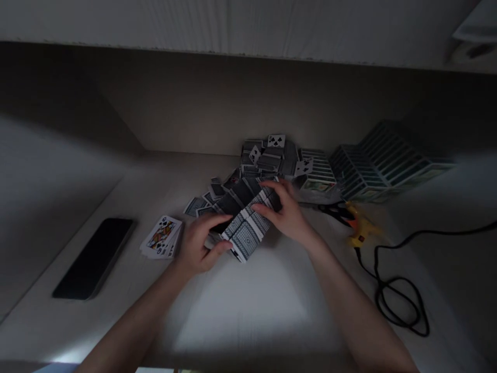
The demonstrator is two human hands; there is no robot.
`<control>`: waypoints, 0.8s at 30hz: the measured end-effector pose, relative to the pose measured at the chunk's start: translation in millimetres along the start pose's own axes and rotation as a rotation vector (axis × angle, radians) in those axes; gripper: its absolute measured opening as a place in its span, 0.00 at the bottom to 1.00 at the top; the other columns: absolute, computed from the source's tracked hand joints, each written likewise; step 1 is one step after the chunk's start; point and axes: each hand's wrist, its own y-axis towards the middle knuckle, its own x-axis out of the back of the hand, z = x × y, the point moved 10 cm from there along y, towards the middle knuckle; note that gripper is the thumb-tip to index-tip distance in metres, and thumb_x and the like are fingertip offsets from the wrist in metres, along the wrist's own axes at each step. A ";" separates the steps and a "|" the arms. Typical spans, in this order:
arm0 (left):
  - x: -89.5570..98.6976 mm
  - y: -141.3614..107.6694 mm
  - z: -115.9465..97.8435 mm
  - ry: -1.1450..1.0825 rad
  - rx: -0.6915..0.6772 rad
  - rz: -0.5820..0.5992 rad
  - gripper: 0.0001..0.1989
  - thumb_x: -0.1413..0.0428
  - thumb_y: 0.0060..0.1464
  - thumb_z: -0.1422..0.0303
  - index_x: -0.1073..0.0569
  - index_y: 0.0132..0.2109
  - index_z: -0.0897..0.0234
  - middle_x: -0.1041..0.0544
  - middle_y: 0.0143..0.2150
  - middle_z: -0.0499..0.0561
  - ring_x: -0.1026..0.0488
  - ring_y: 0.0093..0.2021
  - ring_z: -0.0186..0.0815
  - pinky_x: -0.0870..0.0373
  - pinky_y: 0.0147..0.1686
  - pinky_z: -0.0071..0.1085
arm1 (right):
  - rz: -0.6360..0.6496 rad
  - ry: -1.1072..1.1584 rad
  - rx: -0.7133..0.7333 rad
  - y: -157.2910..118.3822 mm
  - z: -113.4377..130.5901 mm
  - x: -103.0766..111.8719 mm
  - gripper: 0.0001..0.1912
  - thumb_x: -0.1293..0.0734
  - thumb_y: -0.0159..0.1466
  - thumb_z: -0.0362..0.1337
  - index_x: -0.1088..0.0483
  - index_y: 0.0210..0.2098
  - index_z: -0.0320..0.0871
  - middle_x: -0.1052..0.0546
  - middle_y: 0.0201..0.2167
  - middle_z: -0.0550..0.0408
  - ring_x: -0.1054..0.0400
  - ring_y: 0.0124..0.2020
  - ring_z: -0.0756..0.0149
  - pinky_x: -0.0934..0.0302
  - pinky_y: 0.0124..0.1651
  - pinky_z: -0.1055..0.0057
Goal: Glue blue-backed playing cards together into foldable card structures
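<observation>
Folded-card strip (246, 239), held at both ends, centre of frame.
Phone (93, 259) lies lower left; queen-topped card stack (163, 237) near it; left hand (198, 243) pinches the strip's lower end; right hand (289, 213) pinches its upper end; yellow corded tool (362, 230), right.

Looks like smooth printed paper in the long, grey-patterned folded-card strip (247, 237); left of the strip, like smooth glass on the black rectangular phone (95, 259); right of it, like hard plastic on the yellow-and-orange glue gun (361, 226) and matt, rubbery covering on the looped black cable (438, 232).
</observation>
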 end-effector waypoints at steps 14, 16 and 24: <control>-15.1 6.4 -28.5 0.573 -0.052 0.024 0.41 0.39 0.45 0.49 0.39 0.60 0.69 0.29 0.50 0.63 0.36 0.56 0.53 0.43 0.60 0.56 | -0.113 -0.167 -0.158 -6.5 1.3 20.2 0.26 0.35 0.57 0.57 0.32 0.46 0.46 0.33 0.46 0.45 0.38 0.52 0.51 0.41 0.53 0.53; -19.3 6.2 -29.0 0.640 -0.047 0.042 0.41 0.40 0.47 0.49 0.39 0.60 0.71 0.29 0.49 0.63 0.35 0.56 0.53 0.46 0.61 0.58 | -0.107 -0.179 -0.160 -6.7 1.7 20.4 0.25 0.35 0.57 0.57 0.32 0.46 0.47 0.33 0.46 0.45 0.37 0.51 0.50 0.40 0.52 0.52; -21.5 5.6 -21.6 0.650 0.017 0.044 0.36 0.40 0.50 0.58 0.41 0.62 0.69 0.30 0.49 0.62 0.35 0.55 0.51 0.47 0.62 0.57 | -0.087 -0.214 -0.150 -7.1 4.7 20.3 0.24 0.36 0.58 0.56 0.32 0.46 0.47 0.32 0.46 0.45 0.37 0.51 0.50 0.38 0.49 0.52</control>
